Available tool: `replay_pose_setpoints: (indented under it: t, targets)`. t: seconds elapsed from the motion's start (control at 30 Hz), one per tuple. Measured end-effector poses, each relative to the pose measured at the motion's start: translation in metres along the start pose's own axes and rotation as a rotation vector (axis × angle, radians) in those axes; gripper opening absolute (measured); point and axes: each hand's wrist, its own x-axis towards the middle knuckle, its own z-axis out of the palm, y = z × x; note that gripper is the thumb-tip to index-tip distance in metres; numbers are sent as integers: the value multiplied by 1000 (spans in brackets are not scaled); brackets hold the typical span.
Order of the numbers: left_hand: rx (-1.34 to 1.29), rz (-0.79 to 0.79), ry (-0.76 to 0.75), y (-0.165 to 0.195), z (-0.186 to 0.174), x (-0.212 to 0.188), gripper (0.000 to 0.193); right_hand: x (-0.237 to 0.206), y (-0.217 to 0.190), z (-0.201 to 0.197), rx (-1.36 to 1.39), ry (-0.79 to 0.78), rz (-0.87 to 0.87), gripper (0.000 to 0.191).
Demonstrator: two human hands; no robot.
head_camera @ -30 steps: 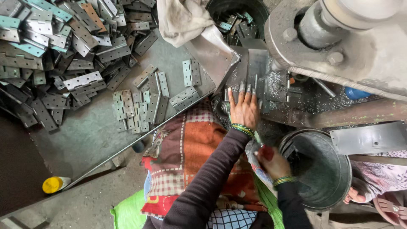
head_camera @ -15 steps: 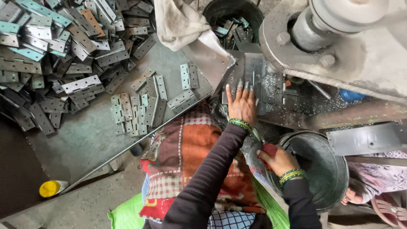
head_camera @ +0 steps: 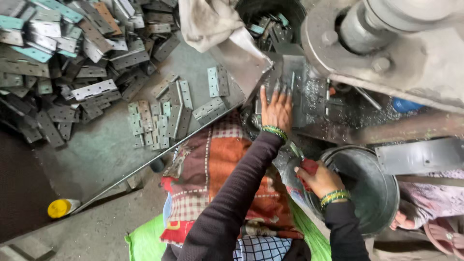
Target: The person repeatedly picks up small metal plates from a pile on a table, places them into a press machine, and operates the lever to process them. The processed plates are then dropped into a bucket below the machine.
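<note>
- Where the view begins, nearest the camera, a patchwork cloth (head_camera: 217, 174) in red and orange covers the person's lap
- Right hand (head_camera: 320, 180) has its fingers curled shut around a small red object (head_camera: 309, 166), held at the rim of a grey metal bucket (head_camera: 382, 193)
- Left hand (head_camera: 276, 108) lies flat, fingers spread and gripping nothing, on the press bed, fingertips touching a grey hinge plate (head_camera: 292, 79) under the machine head (head_camera: 386, 43)
- Left of the hand, a few hinges (head_camera: 164, 116) lie in loose rows on a sheet-metal tray (head_camera: 96, 150)
- Farther left, a large heap of hinges (head_camera: 58, 58) suggests much work is left; a dark bin (head_camera: 270, 24) behind holds only some pieces
</note>
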Motion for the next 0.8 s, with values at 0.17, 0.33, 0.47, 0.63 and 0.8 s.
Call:
replay_pose_setpoints:
  t: [0.17, 0.33, 0.47, 0.63, 0.8]
  targets:
    - [65, -1, -94, 1, 9, 21, 56, -3, -11, 5, 35, -47, 74, 65]
    - [11, 9, 127, -3, 17, 16, 56, 7, 11, 76, 210, 181, -87, 56]
    - [-39, 1, 88, -3, 18, 18, 48, 15, 21, 62, 284, 103, -187, 49]
    - [53, -24, -37, 3, 20, 28, 49, 9, 13, 8, 228, -280, -2, 56]
    - [-42, -67, 75, 6, 29, 44, 49, 8, 18, 60, 102, 156, -48, 58]
